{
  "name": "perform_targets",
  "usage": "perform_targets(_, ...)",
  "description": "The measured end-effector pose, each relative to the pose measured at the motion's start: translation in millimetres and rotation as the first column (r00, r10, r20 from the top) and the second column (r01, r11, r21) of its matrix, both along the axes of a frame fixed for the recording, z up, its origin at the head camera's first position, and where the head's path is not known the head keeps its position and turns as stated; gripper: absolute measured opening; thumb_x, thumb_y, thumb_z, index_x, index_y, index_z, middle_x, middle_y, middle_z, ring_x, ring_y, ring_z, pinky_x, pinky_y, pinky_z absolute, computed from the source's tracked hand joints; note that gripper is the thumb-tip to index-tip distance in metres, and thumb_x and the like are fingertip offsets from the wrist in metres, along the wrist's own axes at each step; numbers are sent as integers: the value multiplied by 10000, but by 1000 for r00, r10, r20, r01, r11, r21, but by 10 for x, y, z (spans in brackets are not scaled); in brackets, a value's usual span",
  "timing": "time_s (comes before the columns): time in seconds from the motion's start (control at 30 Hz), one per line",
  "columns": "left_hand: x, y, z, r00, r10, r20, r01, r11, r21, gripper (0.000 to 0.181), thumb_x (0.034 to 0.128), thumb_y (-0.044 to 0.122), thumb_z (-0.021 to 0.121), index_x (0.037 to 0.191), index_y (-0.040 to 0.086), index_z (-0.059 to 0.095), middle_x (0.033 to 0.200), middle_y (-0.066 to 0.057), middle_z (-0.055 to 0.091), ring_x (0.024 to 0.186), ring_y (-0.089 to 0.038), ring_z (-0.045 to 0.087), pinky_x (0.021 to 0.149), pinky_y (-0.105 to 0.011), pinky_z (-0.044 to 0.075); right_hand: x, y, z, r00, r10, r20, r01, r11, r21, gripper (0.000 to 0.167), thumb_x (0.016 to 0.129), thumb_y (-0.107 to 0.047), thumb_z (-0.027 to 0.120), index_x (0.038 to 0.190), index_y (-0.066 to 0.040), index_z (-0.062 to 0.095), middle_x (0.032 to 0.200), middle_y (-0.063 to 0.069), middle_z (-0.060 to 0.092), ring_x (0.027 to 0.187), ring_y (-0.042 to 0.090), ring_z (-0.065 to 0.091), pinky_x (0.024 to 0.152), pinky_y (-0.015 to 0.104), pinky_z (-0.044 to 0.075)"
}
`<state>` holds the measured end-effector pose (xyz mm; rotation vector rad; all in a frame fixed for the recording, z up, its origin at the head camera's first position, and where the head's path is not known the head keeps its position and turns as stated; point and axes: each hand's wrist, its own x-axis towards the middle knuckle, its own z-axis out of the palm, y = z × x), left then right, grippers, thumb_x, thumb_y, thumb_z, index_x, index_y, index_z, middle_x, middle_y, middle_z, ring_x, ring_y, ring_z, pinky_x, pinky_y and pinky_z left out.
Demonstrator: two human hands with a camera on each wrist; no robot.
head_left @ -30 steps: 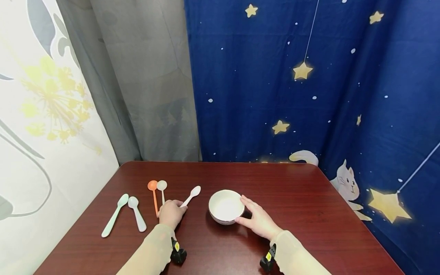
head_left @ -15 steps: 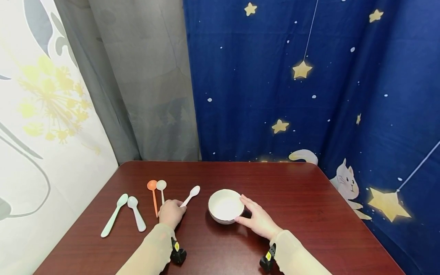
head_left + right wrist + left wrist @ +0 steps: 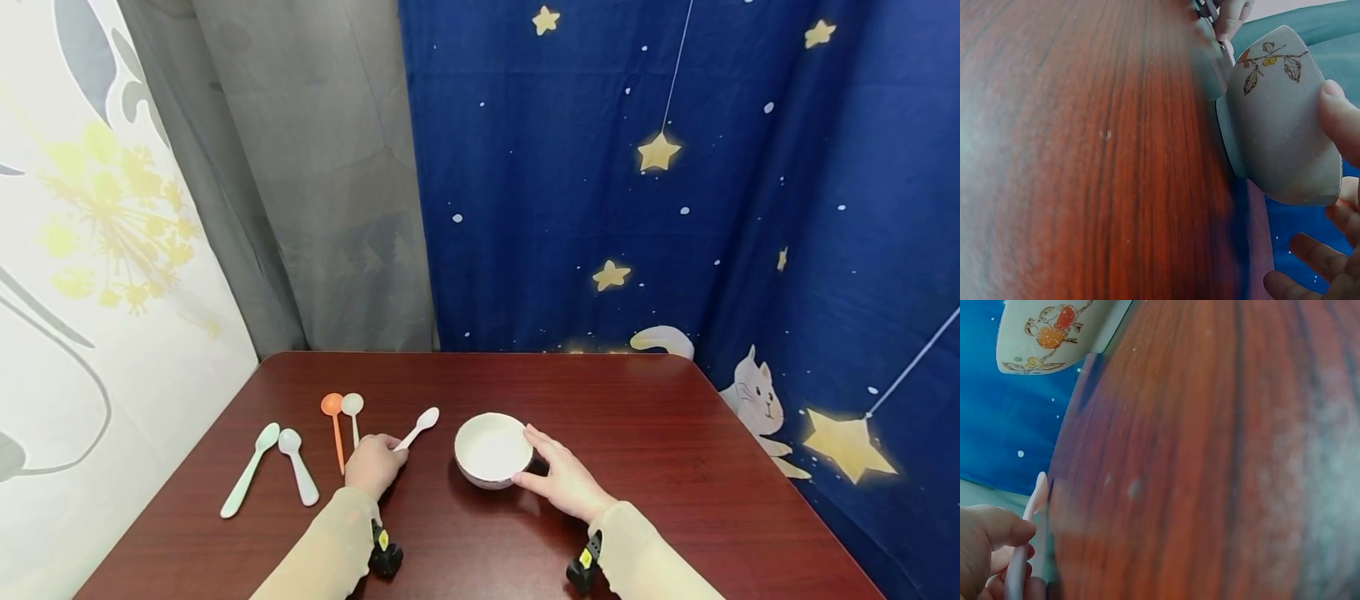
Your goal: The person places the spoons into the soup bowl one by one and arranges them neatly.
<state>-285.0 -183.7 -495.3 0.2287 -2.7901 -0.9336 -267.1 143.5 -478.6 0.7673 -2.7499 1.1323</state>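
Note:
My left hand (image 3: 372, 467) pinches a small pale pink spoon (image 3: 427, 418) by its handle, with the bowl end pointing away to the right. In the left wrist view, the thumb and fingers close round the spoon's handle (image 3: 1016, 570). A white bowl (image 3: 489, 482) stands upright on the table to the right of that spoon. Its outer wall (image 3: 1285, 125) carries a printed branch with leaves and fruit. My right hand (image 3: 567, 479) rests its thumb and a finger against the bowl's right side. Its other fingers extend apart in the right wrist view.
Left of my left hand lie an orange spoon (image 3: 334, 417) and a cream spoon (image 3: 353, 408), its handle partly hidden by the hand. Farther left are a mint green spoon (image 3: 251, 473) and a whitish spoon (image 3: 301, 471). Curtains hang behind the dark red table (image 3: 660, 433).
The pink spoon's head has shifted very slightly right, and my left wrist has moved a little left. The bowl and my right hand look the same.

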Motion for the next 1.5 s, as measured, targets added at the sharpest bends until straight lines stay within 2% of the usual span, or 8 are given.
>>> perform_targets(0.13,-2,4,11,1000,-18,11,18,1000,17,176,810,203,695,901,58,734,841,-56,650,720,-202,579,680,-417,482,9,0,18,1000,5,24,-5,1000,-6,802,841,-449,713,1448,-27,404,1520,127,347,1387,328,316,1083,534,299)
perform_targets(0.53,23,5,62,996,-62,59,57,995,83,219,863,244,676,986,68,719,893,-41,685,736,-195,581,709,-423,470,-5,13,7,999,1,45,-1,1000,-8,819,836,-477,707,1456,-40,396,1522,119,345,1391,311,313,1086,529,298)
perform_targets(0.7,61,12,117,996,-53,66,40,981,188,234,878,185,628,1034,24,693,912,-72,670,754,-212,555,684,-366,444,-12,14,0,999,2,45,-2,1000,-5,818,837,-482,705,1454,-41,399,1522,117,346,1392,306,313,1088,522,300)
perform_targets(0.83,73,8,127,997,-49,59,27,947,320,277,888,127,587,1105,-29,657,996,-141,653,830,-248,542,703,-339,432,-16,16,-2,999,2,46,-2,1000,-3,822,835,-488,704,1454,-41,399,1522,115,347,1391,302,317,1087,519,302)
perform_targets(0.97,55,2,109,999,-21,42,-1,887,462,305,882,87,577,1146,-54,632,884,-132,626,722,-211,524,615,-287,422,-17,18,3,999,2,49,-1,1000,-4,822,835,-486,705,1455,-42,398,1523,115,345,1391,304,315,1088,520,301)
perform_targets(1.1,35,14,92,999,22,27,-34,790,612,357,860,42,576,1197,-74,585,710,-62,548,570,-130,468,494,-230,380,-19,20,6,999,2,38,-1,1000,-8,818,832,-476,712,1451,-37,404,1519,122,350,1388,310,320,1086,522,303)
perform_targets(1.33,31,21,116,992,121,-26,-58,642,765,446,874,23,603,1283,-98,471,841,-85,602,718,-158,613,623,-236,514,-24,18,-2,999,4,39,-4,1000,-10,825,835,-485,705,1457,-40,395,1520,126,347,1389,326,314,1086,527,299)
perform_targets(1.5,19,24,154,987,159,-34,-54,514,856,406,895,12,607,1236,-107,423,894,-65,577,751,-128,644,719,-265,550,-13,14,4,999,7,45,-7,1000,-14,832,836,-499,698,1461,-45,389,1524,120,342,1391,311,313,1084,527,303)
